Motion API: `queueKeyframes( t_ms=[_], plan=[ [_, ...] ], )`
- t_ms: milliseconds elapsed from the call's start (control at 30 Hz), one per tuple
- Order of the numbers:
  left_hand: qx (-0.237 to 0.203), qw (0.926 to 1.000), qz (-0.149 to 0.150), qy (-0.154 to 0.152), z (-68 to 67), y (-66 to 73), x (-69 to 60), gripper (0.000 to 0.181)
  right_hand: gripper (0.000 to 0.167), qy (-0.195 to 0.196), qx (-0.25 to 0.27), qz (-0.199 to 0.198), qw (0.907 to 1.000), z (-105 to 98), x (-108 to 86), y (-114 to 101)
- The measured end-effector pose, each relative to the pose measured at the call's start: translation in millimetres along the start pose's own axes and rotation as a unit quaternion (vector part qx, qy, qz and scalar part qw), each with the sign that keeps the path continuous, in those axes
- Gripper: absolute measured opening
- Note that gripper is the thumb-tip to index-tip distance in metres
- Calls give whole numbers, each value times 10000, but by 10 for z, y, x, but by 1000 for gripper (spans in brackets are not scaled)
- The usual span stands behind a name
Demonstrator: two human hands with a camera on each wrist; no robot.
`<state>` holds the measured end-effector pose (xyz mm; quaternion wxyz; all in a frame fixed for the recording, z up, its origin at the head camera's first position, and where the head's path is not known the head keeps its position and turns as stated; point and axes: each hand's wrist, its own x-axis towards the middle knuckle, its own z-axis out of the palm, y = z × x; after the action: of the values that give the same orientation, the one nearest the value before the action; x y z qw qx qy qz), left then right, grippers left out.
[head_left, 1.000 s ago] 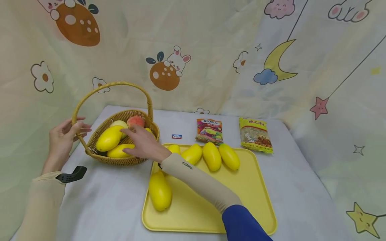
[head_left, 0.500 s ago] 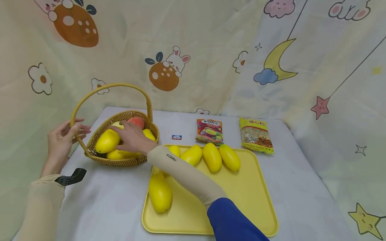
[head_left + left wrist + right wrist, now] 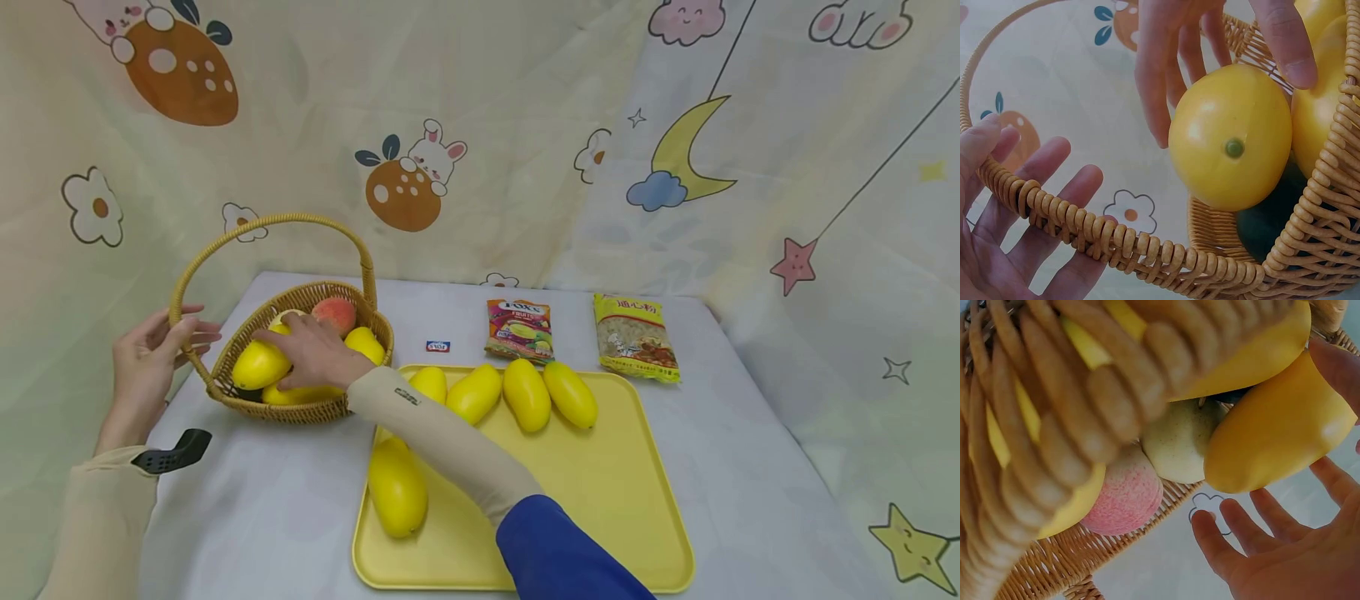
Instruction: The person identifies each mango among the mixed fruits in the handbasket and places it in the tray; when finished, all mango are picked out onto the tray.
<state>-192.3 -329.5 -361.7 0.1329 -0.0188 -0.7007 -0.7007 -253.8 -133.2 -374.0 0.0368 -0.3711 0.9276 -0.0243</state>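
3 readable labels, all right of right hand (image 3: 318,354): "FOX'S" on small wrapper (image 3: 438,346), nearest; "FOX'S FRUITS" on packet (image 3: 519,330), farther; "通心粉" on yellow bag (image 3: 637,337), farthest.

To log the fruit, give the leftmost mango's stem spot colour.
Stem spot: green, best in left wrist view.

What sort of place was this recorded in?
Probably a staged indoor tabletop set, though little beyond it shows: a cartoon-printed cloth hangs behind a white-covered table, which bears a wicker basket of fruit.
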Motion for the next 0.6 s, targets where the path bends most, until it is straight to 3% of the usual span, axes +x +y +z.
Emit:
queueKeyframes(
  t_ms=[333, 600],
  plan=[
    [-32, 10000, 34, -7, -21, -13, -5, 33, 82, -140, 130, -248, 9995, 12, 83, -47],
    [49, 10000, 53, 12, -7, -17, -3, 32, 74, -127, 359, -460, 9982, 44, 99, -36]
  ],
)
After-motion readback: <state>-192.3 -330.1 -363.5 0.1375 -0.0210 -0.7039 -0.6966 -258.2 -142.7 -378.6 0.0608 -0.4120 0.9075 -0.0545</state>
